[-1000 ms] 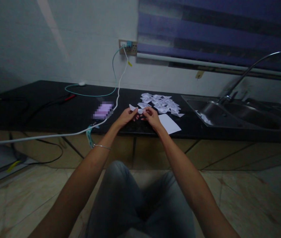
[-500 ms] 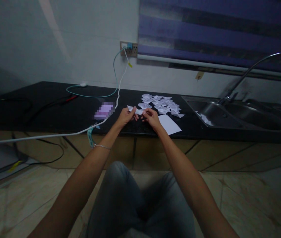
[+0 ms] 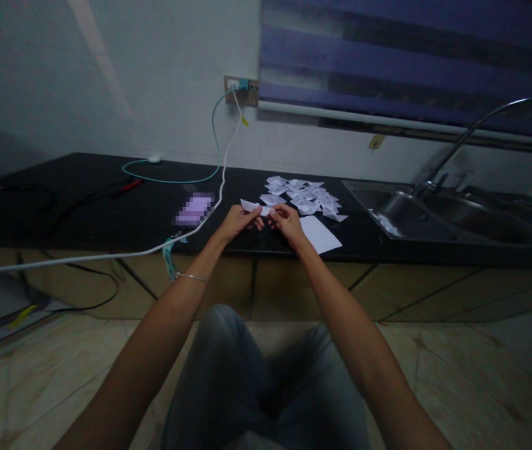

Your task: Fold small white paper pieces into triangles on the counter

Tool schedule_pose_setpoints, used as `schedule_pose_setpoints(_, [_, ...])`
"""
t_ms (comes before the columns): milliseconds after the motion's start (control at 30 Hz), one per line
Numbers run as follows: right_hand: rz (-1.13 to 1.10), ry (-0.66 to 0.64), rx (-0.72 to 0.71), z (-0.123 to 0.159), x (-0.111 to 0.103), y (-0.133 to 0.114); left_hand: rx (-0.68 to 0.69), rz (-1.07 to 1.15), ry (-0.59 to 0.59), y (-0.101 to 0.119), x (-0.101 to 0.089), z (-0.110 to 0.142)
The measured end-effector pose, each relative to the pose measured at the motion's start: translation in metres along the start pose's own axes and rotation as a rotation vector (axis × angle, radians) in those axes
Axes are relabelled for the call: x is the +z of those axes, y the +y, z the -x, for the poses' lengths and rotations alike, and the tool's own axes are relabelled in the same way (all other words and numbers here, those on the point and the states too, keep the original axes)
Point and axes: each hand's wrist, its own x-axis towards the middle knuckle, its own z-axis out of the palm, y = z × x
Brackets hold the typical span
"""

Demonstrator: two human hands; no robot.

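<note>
A small folded piece of white paper (image 3: 249, 205) is held between my two hands, just above the front of the black counter. My left hand (image 3: 239, 222) pinches its left part, the thumb lying along the near side. My right hand (image 3: 286, 222) grips the right end between thumb and fingers. The fingertips hide part of the folds. Just beyond lie several folded white paper shapes (image 3: 307, 197), loosely grouped and overlapping. Flat white paper sheets (image 3: 320, 234) rest beside my right hand, near the counter's front edge.
A white cable (image 3: 146, 252) runs from the wall socket (image 3: 245, 92) past my left forearm. A purple, pixelated object (image 3: 194, 209) lies left of my hands. A metal sink (image 3: 399, 215) with a curved tap (image 3: 462, 140) is set into the black counter (image 3: 78, 219) at right.
The left end of the folded paper shows more above my left hand, and my left thumb has shifted along it. Both hands keep hold. The view has shifted slightly.
</note>
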Motion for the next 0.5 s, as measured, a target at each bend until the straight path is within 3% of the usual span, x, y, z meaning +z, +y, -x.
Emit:
schedule_pose_setpoints(267, [0.009,0.011,-0.021,0.000,0.000,0.001,-0.053,0.072,-0.026,-0.008,-0.001,-0.005])
schedule_pose_setpoints(400, [0.097,0.066,-0.080,0.000,0.000,0.002,-0.239,0.273,0.127,-0.012,-0.002,-0.011])
schedule_pose_setpoints(500, [0.199,0.115,-0.119,0.000,0.000,0.001,-0.256,0.354,0.227,-0.015,-0.003,-0.012])
